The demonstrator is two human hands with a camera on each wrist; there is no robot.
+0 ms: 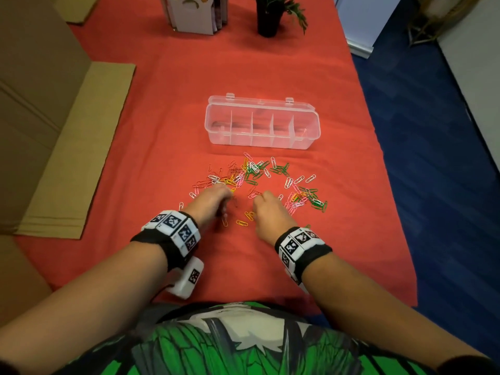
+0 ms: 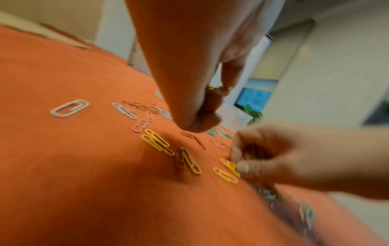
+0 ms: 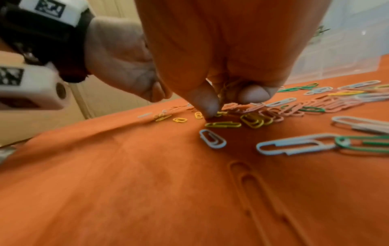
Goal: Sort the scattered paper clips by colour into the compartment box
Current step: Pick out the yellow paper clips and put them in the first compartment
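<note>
Paper clips (image 1: 254, 182) in white, pink, yellow, green and red lie scattered on the red cloth (image 1: 243, 77), just in front of the clear box (image 1: 262, 123), which sits open with its five compartments showing nothing inside. The left hand (image 1: 213, 198) is lowered at the left edge of the pile, fingers curled down around a few brownish clips (the wrist view is blurred, so the count is unclear). The right hand (image 1: 266, 209) is beside it, thumb and fingertips (image 3: 207, 103) pinched on yellow clips (image 1: 244, 219), thumb tip touching the cloth
</note>
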